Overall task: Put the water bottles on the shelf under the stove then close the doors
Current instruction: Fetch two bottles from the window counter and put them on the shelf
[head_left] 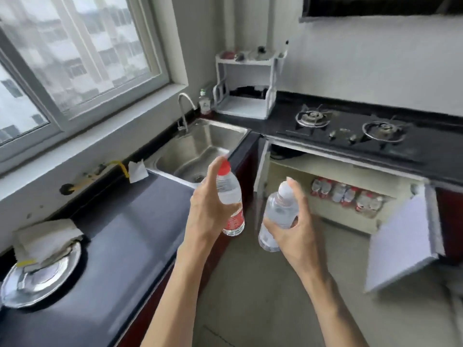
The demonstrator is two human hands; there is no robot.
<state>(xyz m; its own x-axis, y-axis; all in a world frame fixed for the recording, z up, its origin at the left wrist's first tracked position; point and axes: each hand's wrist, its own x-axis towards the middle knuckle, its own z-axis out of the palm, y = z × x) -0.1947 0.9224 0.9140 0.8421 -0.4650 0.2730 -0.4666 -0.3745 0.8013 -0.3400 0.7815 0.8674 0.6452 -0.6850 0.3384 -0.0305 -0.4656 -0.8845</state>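
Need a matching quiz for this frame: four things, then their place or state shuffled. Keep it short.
Things
1. bottle in left hand
2. row of bottles
3. right cabinet door
4. steel plate

Place or state
A. swung open
B. on the dark counter, partly under a folded cloth
C. on the shelf under the stove
D. held upright, red cap on top

Pairs: 1-D, 2-C, 3-A, 4-B

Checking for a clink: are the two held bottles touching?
Apart. Head view: a gap shows between the red-capped bottle in the left hand and the second bottle in the right hand.
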